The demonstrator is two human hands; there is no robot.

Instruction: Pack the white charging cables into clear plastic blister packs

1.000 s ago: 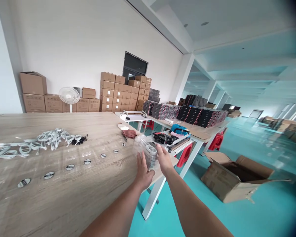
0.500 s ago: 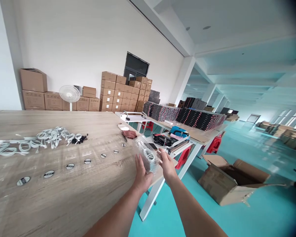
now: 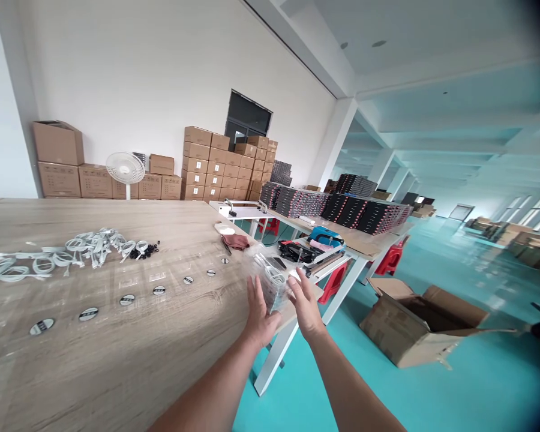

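Observation:
A clear plastic package (image 3: 270,277), with what looks like a coiled white cable inside, is between my two hands at the table's right edge. My left hand (image 3: 260,315) grips its near left side, with the thumb along the bottom end. Against the right side are the fingers of my right hand (image 3: 305,303). Left of them, flat clear plastic pieces bearing round black-and-white labels (image 3: 159,290) lie in a row on the wooden table (image 3: 171,360). Just beyond the package are a dark red cloth-like item (image 3: 236,241) and a white object (image 3: 225,229).
Coiled white cables (image 3: 94,247) and small black pieces (image 3: 144,250) lie on the table's left. An open cardboard box (image 3: 405,336) stands on the floor at right, near red stools (image 3: 333,283). Black stacked boxes (image 3: 357,211) occupy another table. A white fan (image 3: 125,168) stands behind.
The package has tilted and looks more blurred between my hands. Both hands stay in nearly the same place, and the view has shifted slightly.

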